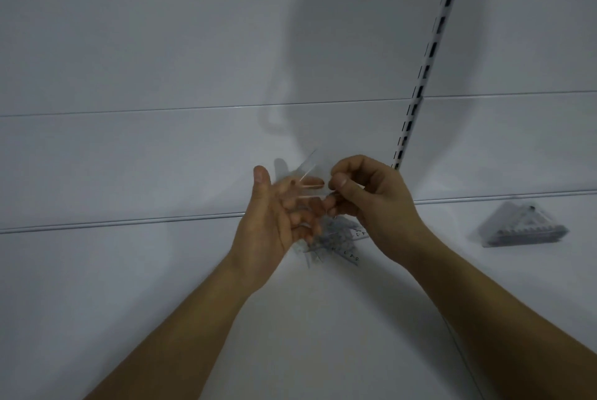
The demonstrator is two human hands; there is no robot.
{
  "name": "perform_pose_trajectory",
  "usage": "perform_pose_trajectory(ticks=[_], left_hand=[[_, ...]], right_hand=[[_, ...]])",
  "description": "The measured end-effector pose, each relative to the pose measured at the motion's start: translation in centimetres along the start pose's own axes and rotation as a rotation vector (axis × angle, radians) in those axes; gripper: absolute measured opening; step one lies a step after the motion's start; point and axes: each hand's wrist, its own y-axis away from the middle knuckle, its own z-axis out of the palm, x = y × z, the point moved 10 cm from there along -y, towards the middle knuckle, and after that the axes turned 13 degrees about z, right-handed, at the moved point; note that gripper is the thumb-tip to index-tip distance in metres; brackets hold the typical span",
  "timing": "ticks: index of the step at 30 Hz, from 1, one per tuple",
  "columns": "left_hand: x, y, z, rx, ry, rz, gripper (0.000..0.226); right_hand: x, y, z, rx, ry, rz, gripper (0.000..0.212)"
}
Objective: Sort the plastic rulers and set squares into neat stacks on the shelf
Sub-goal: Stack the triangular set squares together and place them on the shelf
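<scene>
Mostly clear, faintly printed rulers (pixel 326 238) between left hand (pixel 274 222) and right hand (pixel 371 202).

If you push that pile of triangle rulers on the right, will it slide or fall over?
The pile of triangle rulers would probably slide, since it lies flat and low on the smooth white shelf. It looks unlikely to tip. The top pieces might slip askew, as they seem to be thin, slick plastic.
</scene>
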Motion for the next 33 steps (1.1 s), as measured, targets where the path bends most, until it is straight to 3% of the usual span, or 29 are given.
perform_pose_trajectory(ticks=[2, 4, 6, 10, 12, 14, 16, 19, 22, 25, 29, 33], left_hand=[[0.4, -0.2, 0.1, 0.003, -0.033, 0.068, 0.072], [1.1, -0.2, -0.2, 0.031, -0.211, 0.184, 0.050], [1.7, 0.1, -0.5, 0.079, -0.346, 0.257, 0.045], [2.7, 0.1, -1.8, 0.193, -0.255, 0.283, 0.044], [3.3, -0.1, -2.0, 0.196, -0.183, 0.288, 0.043], [3.7, -0.2, -2.0, 0.200, -0.149, 0.291, 0.040], [3.8, 0.0, -2.1, 0.221, -0.110, 0.290, 0.038], [4.4, 0.2, -2.5, 0.242, -0.153, 0.288, 0.037], [4.9, 0.3, -2.4, 0.227, -0.159, 0.260, 0.039], [4.6, 0.6, -2.3, 0.207, -0.047, 0.195, 0.058], [3.7, 0.7, -2.3, 0.203, 0.047, 0.131, 0.069], [3.1, 0.7, -2.5, 0.254, -0.049, 0.116, 0.065]], right_hand=[[0.3, 0.4, 0.1, 0.007, -0.060, 0.022, 0.006], [0.0, 0.9, 1.0, -0.006, 0.088, -0.025, 0.005], [-0.1, 1.1, 1.7, -0.002, 0.237, -0.093, 0.004], [-0.5, 0.7, 0.4, 0.231, 0.800, -0.287, 0.011], [1.9, -0.1, 0.7, 0.169, 1.128, -0.179, 0.040], [4.1, -0.8, 0.5, 0.125, 1.279, -0.022, 0.063], [4.3, -1.0, 0.3, 0.127, 1.251, 0.012, 0.069], [3.3, -1.0, -0.3, 0.168, 1.142, -0.017, 0.062], [2.2, -0.8, -1.3, 0.241, 1.020, -0.068, 0.043], [1.4, -0.9, -2.4, 0.321, 0.927, -0.129, 0.021], [1.2, -1.1, -3.9, 0.286, 0.497, -0.035, 0.006], [0.1, -0.4, -3.8, 0.210, 0.203, -0.034, 0.004]])
